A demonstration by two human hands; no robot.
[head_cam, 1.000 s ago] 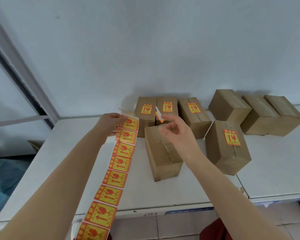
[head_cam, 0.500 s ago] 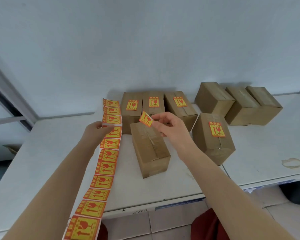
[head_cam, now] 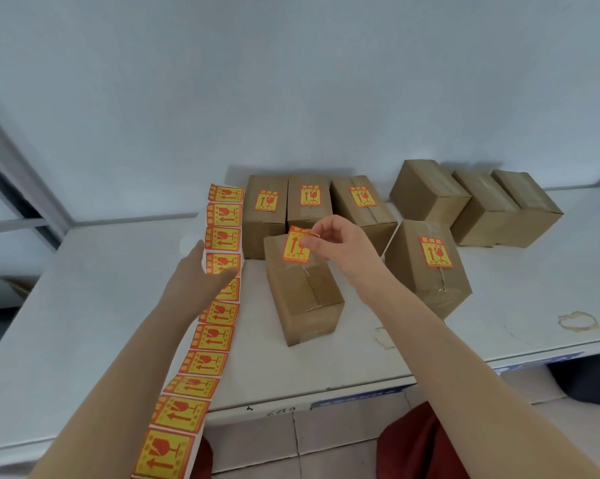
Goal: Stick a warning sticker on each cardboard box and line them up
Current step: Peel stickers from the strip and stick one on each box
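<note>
Warning sticker strip [head_cam: 201, 368] comes first, running from the bottom edge up along the table [head_cam: 84, 323] on our left; left hand [head_cam: 194, 281] holds it partway up, thumb across the printed face, fingers straight behind, top of the strip standing free above the hand. Next out, the unlabelled box [head_cam: 308, 295] lies long axis away from us, tape seam up, between our arms. Right hand [head_cam: 343, 250] is over its far end, thumb and forefinger pinching the top right corner of one loose sticker [head_cam: 293, 248], other fingers loosely curled. That sticker hangs down and left of the fingertips [head_cam: 307, 242], over the far part of the box top, arrows pointing away, long side roughly in line with the box; we can't tell if it touches cardboard yet. We judge the next move is a short drop and press, right hand's job: it's on the spot, left is tied up with the strip. Right of that, one labelled box [head_cam: 430, 292] sits askew. At the wall [head_cam: 291, 81], three labelled boxes [head_cam: 305, 212] in a row, three bare boxes [head_cam: 481, 205] apart to their right
</note>
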